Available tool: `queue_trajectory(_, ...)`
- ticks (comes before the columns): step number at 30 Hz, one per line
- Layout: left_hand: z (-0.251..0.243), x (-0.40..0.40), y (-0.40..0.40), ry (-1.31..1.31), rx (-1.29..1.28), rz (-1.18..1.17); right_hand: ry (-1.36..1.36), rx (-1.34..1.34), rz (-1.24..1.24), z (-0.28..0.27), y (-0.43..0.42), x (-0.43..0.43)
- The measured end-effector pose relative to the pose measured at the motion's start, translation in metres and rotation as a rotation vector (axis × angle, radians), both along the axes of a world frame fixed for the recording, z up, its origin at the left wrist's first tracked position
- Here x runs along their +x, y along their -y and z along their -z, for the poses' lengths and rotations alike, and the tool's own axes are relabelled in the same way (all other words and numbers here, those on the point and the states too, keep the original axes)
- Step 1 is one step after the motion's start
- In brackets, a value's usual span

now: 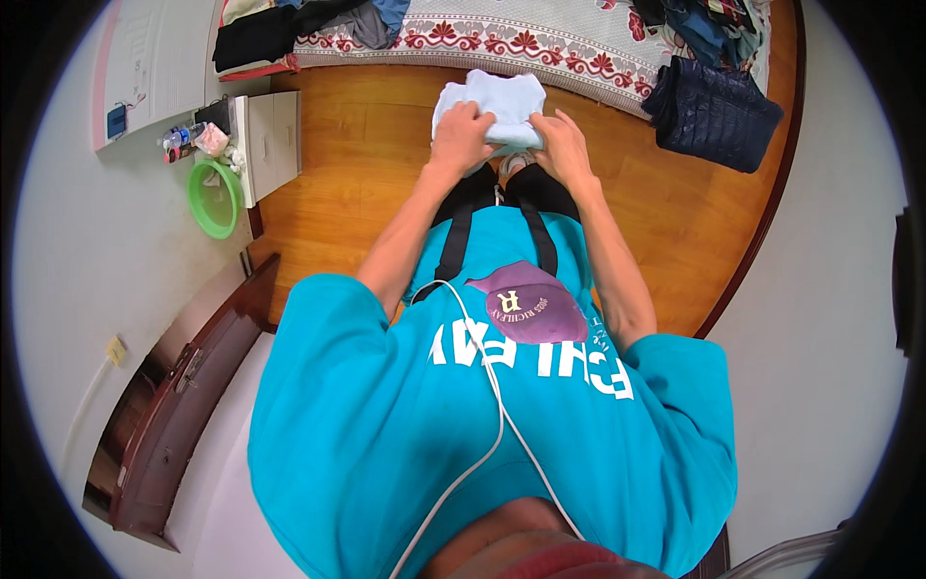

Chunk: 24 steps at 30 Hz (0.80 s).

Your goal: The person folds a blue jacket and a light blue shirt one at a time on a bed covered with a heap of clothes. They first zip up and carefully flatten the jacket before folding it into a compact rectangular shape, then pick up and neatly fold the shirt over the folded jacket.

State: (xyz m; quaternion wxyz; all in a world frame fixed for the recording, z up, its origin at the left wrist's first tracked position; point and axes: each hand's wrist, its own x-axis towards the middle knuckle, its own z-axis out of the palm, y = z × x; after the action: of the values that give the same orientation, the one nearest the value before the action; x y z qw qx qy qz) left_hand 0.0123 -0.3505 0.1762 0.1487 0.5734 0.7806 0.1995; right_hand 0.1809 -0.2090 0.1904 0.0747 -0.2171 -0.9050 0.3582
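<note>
A pale blue folded cloth garment [506, 101] is held up in front of my legs, above the wooden floor. My left hand [465, 134] grips its left side, with the fingers bent over the fabric. On the right side my right hand [563, 141] pinches the lower corner between thumb and fingers. Part of the cloth's lower edge is rolled or folded over between the two hands. Whether it is a shirt or another garment, I cannot tell.
Ahead stands a bed with a patterned cover [506, 43]. Dark clothes [253, 36] lie at its left, and a folded navy quilted garment [712, 112] at its right edge. A white cabinet [271, 141], a green basin [214, 199] and an open wooden door [188, 405] are at left.
</note>
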Motion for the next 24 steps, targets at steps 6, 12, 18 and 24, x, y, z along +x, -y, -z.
queue_trajectory(6,-0.001,0.01,-0.011,-0.058,-0.054,-0.123,0.025,-0.06,0.081,-0.002,-0.018,0.017)
queue_trajectory(12,0.008,0.015,-0.032,-0.011,0.098,-0.009,-0.046,-0.167,0.208,0.001,-0.036,0.036)
queue_trajectory(18,-0.005,0.016,-0.061,0.048,0.051,-0.068,0.061,0.045,0.25,0.007,-0.06,0.035)
queue_trajectory(24,0.002,-0.015,-0.099,0.01,0.11,-0.041,-0.013,0.179,0.273,0.018,-0.086,0.012)
